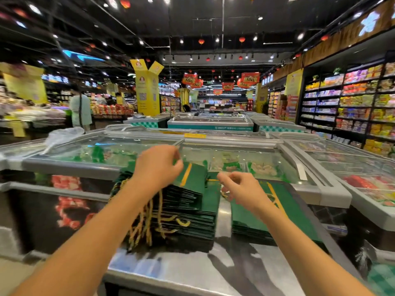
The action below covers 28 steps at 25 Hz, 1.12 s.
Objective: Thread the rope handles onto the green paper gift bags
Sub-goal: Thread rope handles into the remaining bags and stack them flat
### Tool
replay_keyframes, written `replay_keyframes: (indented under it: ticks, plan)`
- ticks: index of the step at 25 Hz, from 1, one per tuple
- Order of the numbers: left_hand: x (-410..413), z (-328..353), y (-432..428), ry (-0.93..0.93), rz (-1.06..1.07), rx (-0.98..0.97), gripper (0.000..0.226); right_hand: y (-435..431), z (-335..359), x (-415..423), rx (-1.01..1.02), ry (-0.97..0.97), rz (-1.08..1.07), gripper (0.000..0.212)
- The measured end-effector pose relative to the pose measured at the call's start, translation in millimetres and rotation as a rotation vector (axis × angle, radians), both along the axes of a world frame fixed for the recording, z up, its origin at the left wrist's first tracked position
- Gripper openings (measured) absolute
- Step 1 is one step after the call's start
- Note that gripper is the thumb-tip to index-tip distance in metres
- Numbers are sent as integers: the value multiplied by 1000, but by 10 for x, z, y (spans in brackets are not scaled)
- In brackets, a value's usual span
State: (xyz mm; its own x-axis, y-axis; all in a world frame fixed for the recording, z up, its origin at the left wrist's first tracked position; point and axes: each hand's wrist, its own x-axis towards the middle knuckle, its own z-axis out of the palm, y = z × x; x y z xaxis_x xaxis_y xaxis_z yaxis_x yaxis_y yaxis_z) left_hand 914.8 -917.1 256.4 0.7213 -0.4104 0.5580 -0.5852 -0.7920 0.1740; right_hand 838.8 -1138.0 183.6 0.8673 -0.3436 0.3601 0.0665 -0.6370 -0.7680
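Note:
Two stacks of flat green paper gift bags lie on a metal counter: a tall left stack (188,212) with gold rope handles (145,223) hanging off its near side, and a lower right stack (277,212). My left hand (158,165) grips the top edge of a green bag (194,178) with a gold stripe, lifted above the left stack. My right hand (239,186) hovers beside that bag with fingers curled, pinching a thin gold rope (224,192). The picture is blurred by motion.
The metal counter (192,268) stands against a glass-topped chest freezer (235,154). More freezers run behind and to the right. Stocked shelves (352,103) line the right wall. A person (81,110) stands at far left by a display.

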Motion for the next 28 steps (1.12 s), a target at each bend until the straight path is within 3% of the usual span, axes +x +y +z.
replay_keyframes:
  ticks: [2, 5, 8, 11, 13, 15, 17, 23, 28]
  plan:
    - [262, 7, 410, 8, 188, 40, 34, 234, 28, 126, -2, 95, 25, 67]
    - [462, -70, 774, 52, 346, 3, 46, 473, 33, 235, -37, 187, -22, 65]
    - [497, -208, 853, 162, 349, -91, 45, 593, -3, 251, 7, 210, -18, 62]
    - [462, -345, 827, 183, 348, -220, 36, 607, -58, 218, 182, 118, -16, 50]
    - [427, -418, 832, 246, 244, -441, 29, 604, -67, 162, 358, 10, -28, 34]
    - [309, -451, 808, 324, 87, -694, 27, 608, -34, 52, 526, -69, 10, 37]
    - [131, -447, 747, 322, 0, -810, 25, 575, 18, -105, 605, -141, 27, 34]
    - [-356, -442, 376, 524, -262, -924, 16, 138, 40, -757, 600, -230, -42, 26]
    - [-632, -721, -91, 646, -382, -872, 9, -291, -124, -1376, 450, -201, -202, 29]
